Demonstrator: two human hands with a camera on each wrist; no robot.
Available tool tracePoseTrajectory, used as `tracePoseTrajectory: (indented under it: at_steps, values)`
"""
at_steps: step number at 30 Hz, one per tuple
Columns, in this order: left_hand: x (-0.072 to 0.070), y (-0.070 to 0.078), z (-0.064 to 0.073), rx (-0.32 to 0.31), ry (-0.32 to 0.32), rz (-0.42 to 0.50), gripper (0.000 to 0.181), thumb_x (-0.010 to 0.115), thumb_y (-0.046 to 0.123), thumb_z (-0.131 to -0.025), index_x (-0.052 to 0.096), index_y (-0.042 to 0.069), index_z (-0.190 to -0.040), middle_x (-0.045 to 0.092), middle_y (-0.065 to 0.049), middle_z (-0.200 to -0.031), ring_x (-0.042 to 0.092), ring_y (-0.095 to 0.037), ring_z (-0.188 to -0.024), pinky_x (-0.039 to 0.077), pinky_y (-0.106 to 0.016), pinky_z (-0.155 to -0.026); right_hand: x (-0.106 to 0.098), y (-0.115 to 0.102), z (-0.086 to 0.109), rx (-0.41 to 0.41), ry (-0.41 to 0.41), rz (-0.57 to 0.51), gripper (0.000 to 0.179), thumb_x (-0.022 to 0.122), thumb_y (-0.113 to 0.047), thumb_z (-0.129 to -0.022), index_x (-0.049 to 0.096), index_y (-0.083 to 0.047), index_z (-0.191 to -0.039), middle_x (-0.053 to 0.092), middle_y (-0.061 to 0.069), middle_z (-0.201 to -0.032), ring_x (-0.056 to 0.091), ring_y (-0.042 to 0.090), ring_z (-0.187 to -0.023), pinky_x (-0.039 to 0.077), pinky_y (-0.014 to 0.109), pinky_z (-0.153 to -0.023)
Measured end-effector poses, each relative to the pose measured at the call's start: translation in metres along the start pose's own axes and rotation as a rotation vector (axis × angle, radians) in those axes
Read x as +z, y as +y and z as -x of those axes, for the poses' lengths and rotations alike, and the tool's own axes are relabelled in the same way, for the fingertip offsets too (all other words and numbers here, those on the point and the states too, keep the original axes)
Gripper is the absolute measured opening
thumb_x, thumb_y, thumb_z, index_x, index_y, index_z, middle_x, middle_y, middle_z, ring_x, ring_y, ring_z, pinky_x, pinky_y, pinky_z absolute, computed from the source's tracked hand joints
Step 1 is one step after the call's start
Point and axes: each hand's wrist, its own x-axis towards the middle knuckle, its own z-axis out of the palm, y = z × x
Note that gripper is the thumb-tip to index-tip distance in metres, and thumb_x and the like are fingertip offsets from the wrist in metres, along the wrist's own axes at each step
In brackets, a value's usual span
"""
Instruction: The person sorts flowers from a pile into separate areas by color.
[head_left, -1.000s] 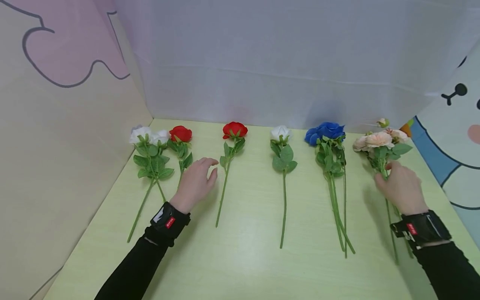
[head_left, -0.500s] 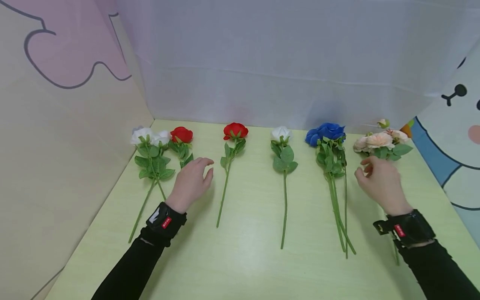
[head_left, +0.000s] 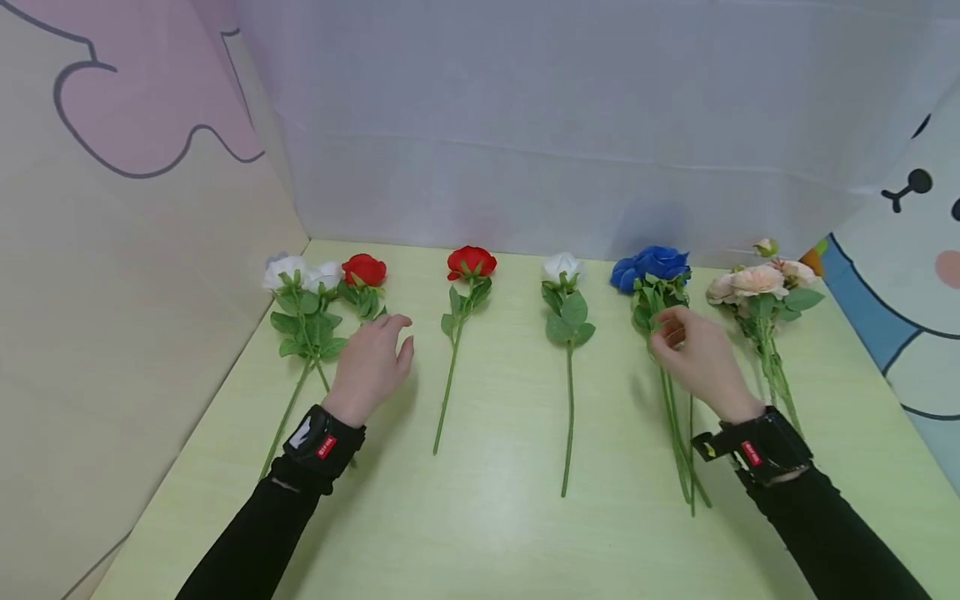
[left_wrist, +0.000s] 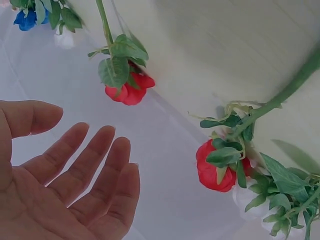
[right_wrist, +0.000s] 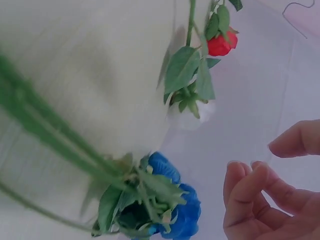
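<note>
My left hand (head_left: pixel 371 367) hovers above the stem of a red rose (head_left: pixel 364 269) on the left, its fingers relaxed and holding nothing. In the left wrist view the palm and spread fingertips (left_wrist: pixel 107 132) show, apart from the flowers. My right hand (head_left: pixel 701 358) is over the stems of the blue roses (head_left: pixel 651 265), hiding part of them. The right wrist view shows its fingers loosely bent, with a gap to the thumb (right_wrist: pixel 297 139) and nothing held. A single white rose (head_left: pixel 562 267) lies left of it, and a bunch of pale pink flowers (head_left: pixel 757 282) lies right.
Another red rose (head_left: pixel 471 262) lies left of centre on the pale table (head_left: pixel 487 525). White roses (head_left: pixel 285 268) lie at the far left. A white cloth (head_left: pixel 525 150) hangs behind the table, and printed panels (head_left: pixel 172 267) stand at both sides.
My right hand has left the pink flowers' stems and moved left over the blue roses' stems. My left hand has drifted slightly left. The flowers lie where they were.
</note>
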Motion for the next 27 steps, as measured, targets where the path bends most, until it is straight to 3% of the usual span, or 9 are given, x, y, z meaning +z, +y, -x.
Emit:
tracePoseTrajectory:
  at_steps: [7,9,10,14,16,17,21,22,27]
  values:
    - [-0.007,-0.010,0.003,-0.039,-0.019,-0.030,0.030,0.056,0.018,-0.092,0.060,-0.001,-0.115,0.064,-0.020,-0.109,0.061,-0.040,-0.093,0.051,-0.048,-0.070,0.017,-0.031,-0.013,0.044,-0.090,-0.234,0.030,0.045,-0.020,-0.099,0.053,0.001,-0.119,0.057,0.016,-0.103,0.054,0.027,-0.090,0.043,0.040,-0.081]
    - [-0.009,-0.014,0.006,-0.052,-0.017,-0.036,0.031,0.056,0.018,-0.092,0.060,-0.002,-0.116,0.064,-0.021,-0.110,0.060,-0.040,-0.092,0.051,-0.049,-0.068,0.022,-0.040,-0.019,0.062,-0.111,-0.297,0.030,0.047,-0.020,-0.099,0.054,0.001,-0.119,0.057,0.017,-0.104,0.056,0.028,-0.090,0.045,0.042,-0.078]
    - [-0.010,-0.015,0.008,-0.059,-0.019,-0.041,0.031,0.056,0.018,-0.092,0.060,-0.002,-0.116,0.063,-0.021,-0.111,0.060,-0.041,-0.092,0.051,-0.050,-0.067,0.035,-0.028,-0.023,0.047,-0.100,-0.320,0.031,0.048,-0.025,-0.099,0.054,-0.005,-0.121,0.058,0.012,-0.105,0.057,0.024,-0.090,0.046,0.039,-0.077]
    - [-0.015,-0.024,0.015,-0.084,-0.036,-0.065,0.032,0.056,0.018,-0.092,0.060,-0.003,-0.117,0.062,-0.023,-0.110,0.061,-0.041,-0.091,0.051,-0.051,-0.066,0.045,-0.043,-0.032,0.051,-0.096,-0.410,0.027,0.052,-0.019,-0.097,0.057,-0.004,-0.119,0.060,0.012,-0.104,0.059,0.022,-0.084,0.048,0.032,-0.067]
    - [-0.017,-0.028,0.018,-0.098,-0.048,-0.079,0.033,0.055,0.018,-0.092,0.059,-0.004,-0.117,0.063,-0.024,-0.107,0.061,-0.041,-0.089,0.051,-0.051,-0.066,0.050,-0.050,-0.034,0.048,-0.095,-0.460,0.026,0.052,-0.018,-0.097,0.057,-0.005,-0.119,0.059,0.012,-0.105,0.059,0.020,-0.083,0.049,0.028,-0.066]
    - [-0.018,-0.032,0.020,-0.103,-0.049,-0.087,0.033,0.056,0.018,-0.092,0.059,-0.004,-0.116,0.063,-0.024,-0.106,0.061,-0.041,-0.087,0.051,-0.051,-0.065,0.043,-0.069,-0.033,0.076,-0.115,-0.492,0.025,0.053,-0.013,-0.096,0.056,-0.001,-0.118,0.058,0.017,-0.104,0.059,0.023,-0.083,0.049,0.029,-0.067]
    - [-0.020,-0.043,0.029,-0.133,-0.062,-0.109,0.034,0.057,0.019,-0.091,0.058,-0.005,-0.116,0.064,-0.025,-0.103,0.062,-0.041,-0.081,0.050,-0.049,-0.058,0.058,-0.081,-0.034,0.095,-0.139,-0.649,0.027,0.055,-0.016,-0.096,0.055,-0.002,-0.119,0.057,0.018,-0.103,0.059,0.023,-0.083,0.049,0.030,-0.069]
    - [-0.021,-0.045,0.030,-0.143,-0.069,-0.112,0.034,0.057,0.019,-0.091,0.058,-0.005,-0.116,0.064,-0.025,-0.103,0.062,-0.042,-0.080,0.050,-0.049,-0.057,0.070,-0.073,-0.036,0.077,-0.155,-0.721,0.027,0.054,-0.016,-0.096,0.055,-0.003,-0.120,0.058,0.017,-0.104,0.059,0.022,-0.084,0.049,0.030,-0.070]
    - [-0.022,-0.050,0.038,-0.192,-0.115,-0.102,0.038,0.055,0.022,-0.093,0.057,-0.005,-0.120,0.062,-0.027,-0.110,0.060,-0.046,-0.087,0.050,-0.053,-0.060,0.089,-0.088,-0.036,0.150,-0.228,-0.898,0.028,0.052,-0.013,-0.096,0.052,-0.002,-0.122,0.059,0.017,-0.104,0.058,0.020,-0.087,0.049,0.029,-0.074]
